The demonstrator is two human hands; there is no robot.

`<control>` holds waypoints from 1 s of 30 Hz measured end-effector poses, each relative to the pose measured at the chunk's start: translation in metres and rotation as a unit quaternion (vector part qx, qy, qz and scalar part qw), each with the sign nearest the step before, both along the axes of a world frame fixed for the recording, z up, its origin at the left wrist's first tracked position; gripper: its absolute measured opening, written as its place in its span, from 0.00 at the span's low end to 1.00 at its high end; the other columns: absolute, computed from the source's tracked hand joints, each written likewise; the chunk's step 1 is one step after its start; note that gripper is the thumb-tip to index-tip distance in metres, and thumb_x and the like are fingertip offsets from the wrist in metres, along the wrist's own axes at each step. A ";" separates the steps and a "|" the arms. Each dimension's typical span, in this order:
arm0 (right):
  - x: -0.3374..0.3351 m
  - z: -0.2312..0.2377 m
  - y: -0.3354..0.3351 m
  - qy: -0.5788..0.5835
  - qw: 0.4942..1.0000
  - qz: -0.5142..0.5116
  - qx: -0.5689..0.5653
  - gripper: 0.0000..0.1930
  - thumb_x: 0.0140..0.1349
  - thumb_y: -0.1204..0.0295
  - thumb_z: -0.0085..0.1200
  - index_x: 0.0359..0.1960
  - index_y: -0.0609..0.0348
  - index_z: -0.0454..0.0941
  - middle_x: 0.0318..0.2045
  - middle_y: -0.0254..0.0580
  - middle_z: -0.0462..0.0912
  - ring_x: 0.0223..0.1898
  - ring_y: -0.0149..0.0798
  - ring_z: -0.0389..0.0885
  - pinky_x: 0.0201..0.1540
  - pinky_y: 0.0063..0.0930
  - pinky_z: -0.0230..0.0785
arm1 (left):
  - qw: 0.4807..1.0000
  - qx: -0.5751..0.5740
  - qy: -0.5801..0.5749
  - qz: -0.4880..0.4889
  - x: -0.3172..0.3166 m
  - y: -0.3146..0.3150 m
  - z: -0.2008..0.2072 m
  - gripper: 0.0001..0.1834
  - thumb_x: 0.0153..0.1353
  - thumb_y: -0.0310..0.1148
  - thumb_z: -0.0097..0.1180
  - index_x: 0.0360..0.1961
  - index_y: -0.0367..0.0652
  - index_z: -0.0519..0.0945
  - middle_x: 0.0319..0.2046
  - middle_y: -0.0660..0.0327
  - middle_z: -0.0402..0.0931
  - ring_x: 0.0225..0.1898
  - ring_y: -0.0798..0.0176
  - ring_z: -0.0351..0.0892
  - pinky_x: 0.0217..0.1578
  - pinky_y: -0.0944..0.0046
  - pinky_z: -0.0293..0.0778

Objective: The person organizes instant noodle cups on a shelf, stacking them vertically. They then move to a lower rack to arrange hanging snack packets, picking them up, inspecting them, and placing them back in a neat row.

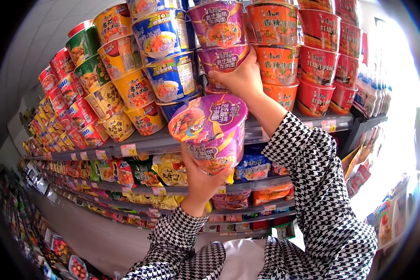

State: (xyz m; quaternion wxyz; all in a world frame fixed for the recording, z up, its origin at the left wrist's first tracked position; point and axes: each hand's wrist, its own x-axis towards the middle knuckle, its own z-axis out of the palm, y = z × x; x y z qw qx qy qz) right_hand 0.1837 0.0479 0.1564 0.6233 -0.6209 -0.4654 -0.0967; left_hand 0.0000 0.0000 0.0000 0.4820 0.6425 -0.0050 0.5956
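Observation:
My left hand (pixel 201 181) grips a purple instant noodle tub (pixel 214 128) from below, its printed lid tilted toward me in front of the shelf edge. Beyond it, my right hand (pixel 241 77) is closed round another purple noodle tub (pixel 221 59) in the stack on the shelf, thumb on the near side and fingers around the right. A further purple noodle tub (pixel 218 23) rests on top of that one. The base of the stack is mostly hidden behind my hand and the held tub.
Blue tubs (pixel 158 35) stand stacked to the left, orange tubs (pixel 278 63) and red tubs (pixel 318 67) to the right. Yellow tubs (pixel 134 86) lie farther left. Bagged noodles (pixel 170 168) fill the lower shelves beneath the grey shelf edge (pixel 151 143). Bottles (pixel 375 95) stand at the right end.

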 end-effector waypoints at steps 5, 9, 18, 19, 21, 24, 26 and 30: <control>0.000 0.001 0.001 -0.005 0.999 -0.034 0.002 0.68 0.32 0.49 0.79 0.70 0.71 0.46 0.60 0.66 0.70 0.61 0.56 0.73 0.63 0.40 0.68 | 1.000 0.007 0.009 0.012 0.004 0.006 0.000 0.64 0.50 0.32 0.74 0.74 0.44 0.35 0.67 0.52 0.55 0.67 0.56 0.63 0.64 0.55 0.67; 0.000 -0.001 0.002 -0.007 0.999 -0.032 0.009 0.69 0.32 0.48 0.79 0.70 0.70 0.46 0.60 0.65 0.70 0.61 0.55 0.73 0.63 0.40 0.68 | 1.000 0.015 0.003 0.007 0.005 0.006 0.006 0.64 0.51 0.34 0.75 0.74 0.43 0.35 0.66 0.52 0.55 0.67 0.56 0.64 0.64 0.55 0.68; 0.004 -0.006 0.001 -0.031 0.998 -0.014 0.054 0.65 0.36 0.51 0.79 0.69 0.71 0.48 0.61 0.65 0.70 0.63 0.54 0.72 0.64 0.39 0.67 | 1.000 0.006 0.007 0.008 0.005 0.007 0.005 0.64 0.50 0.35 0.75 0.74 0.43 0.36 0.66 0.52 0.55 0.66 0.57 0.64 0.64 0.56 0.68; 0.003 -0.006 -0.004 -0.040 0.997 -0.013 0.062 0.64 0.37 0.51 0.79 0.69 0.72 0.48 0.61 0.65 0.69 0.63 0.53 0.72 0.64 0.39 0.67 | 1.000 0.005 0.010 0.016 0.004 0.007 0.004 0.64 0.50 0.35 0.75 0.74 0.43 0.36 0.66 0.52 0.55 0.66 0.57 0.64 0.64 0.56 0.68; 0.000 -0.005 -0.013 -0.061 0.995 -0.003 0.079 0.62 0.39 0.52 0.78 0.70 0.69 0.49 0.61 0.65 0.68 0.63 0.55 0.71 0.63 0.40 0.67 | 0.999 0.004 0.017 0.034 0.002 0.009 0.001 0.64 0.50 0.35 0.75 0.74 0.43 0.36 0.66 0.52 0.55 0.66 0.57 0.64 0.64 0.56 0.68; 0.002 -0.009 -0.023 -0.126 0.985 -0.007 0.119 0.55 0.45 0.55 0.75 0.71 0.60 0.52 0.61 0.63 0.66 0.62 0.59 0.69 0.62 0.43 0.68 | 0.999 0.007 0.016 0.033 0.000 0.012 0.001 0.63 0.50 0.36 0.75 0.74 0.43 0.37 0.66 0.52 0.55 0.66 0.57 0.64 0.64 0.55 0.68; 0.008 -0.014 -0.029 -0.206 0.964 -0.055 0.161 0.47 0.49 0.59 0.73 0.69 0.56 0.59 0.59 0.60 0.68 0.61 0.58 0.69 0.61 0.43 0.68 | 1.000 -0.002 0.004 0.021 0.005 0.011 -0.001 0.63 0.50 0.36 0.75 0.73 0.43 0.37 0.65 0.52 0.56 0.66 0.57 0.64 0.64 0.56 0.68; 0.009 0.001 -0.043 -0.325 0.918 -0.090 0.208 0.27 0.52 0.68 0.69 0.55 0.52 0.76 0.55 0.48 0.72 0.56 0.53 0.70 0.60 0.40 0.67 | 1.000 0.000 0.008 0.019 0.002 0.010 0.004 0.62 0.50 0.36 0.75 0.73 0.43 0.38 0.65 0.53 0.56 0.65 0.57 0.64 0.64 0.56 0.68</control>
